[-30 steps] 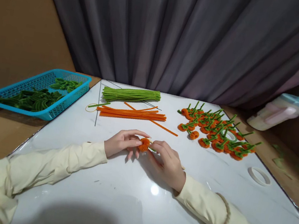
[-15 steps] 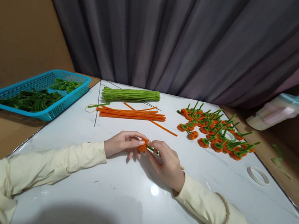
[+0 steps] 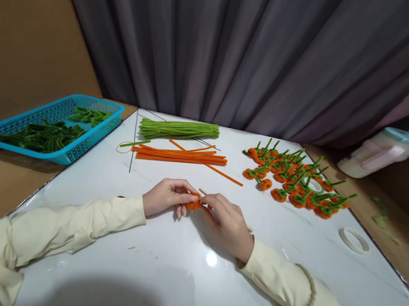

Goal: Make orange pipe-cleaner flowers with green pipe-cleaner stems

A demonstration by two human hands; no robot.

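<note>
Low over the white table (image 3: 121, 275), my left hand (image 3: 169, 198) pinches a small round orange fuzzy piece (image 3: 193, 202) between thumb and fingers. My right hand (image 3: 227, 222) is closed at the right side of that piece, its fingertips touching it. A thin pale stick (image 3: 203, 191) shows past the right fingers, and its other end shows by the palm. What the right fingertips pinch is too small to tell. Beyond my hands are a bundle of orange stems (image 3: 180, 156) and a bundle of green stems (image 3: 179, 129).
Several orange pieces with green stalks (image 3: 294, 181) stand at the back right around a tape roll. Another white ring (image 3: 354, 241) lies nearer the right edge. A blue basket (image 3: 66, 155) of green pieces is at left, a tumbler (image 3: 381, 151) at far right, a curtain behind.
The orange piece has turned in my fingers, and the green stalk seen between my hands is now hidden. The pale stick's tip now shows above my right fingers.
</note>
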